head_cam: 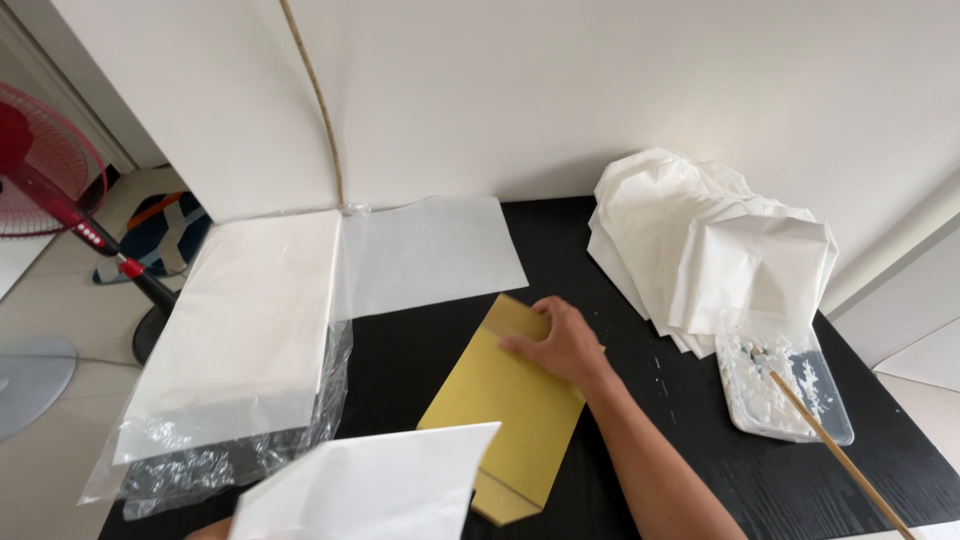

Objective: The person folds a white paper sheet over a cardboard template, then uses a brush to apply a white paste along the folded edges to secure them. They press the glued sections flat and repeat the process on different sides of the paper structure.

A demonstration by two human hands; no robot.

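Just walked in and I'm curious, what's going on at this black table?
A person sits at the black table. Their right hand presses flat on a yellow envelope-shaped card, while a white folded sheet is held up at the bottom edge, the left hand barely visible beneath it. A plastic-wrapped stack of white paper lies to the left, a pile of finished white folded bags to the right, beside a tray of white paste with a stick.

Black table (600, 250): yellow envelope (510, 420), bagged paper stack (240, 330), white sheet (430, 250), folded papers (710, 240), glue tray (785, 385).
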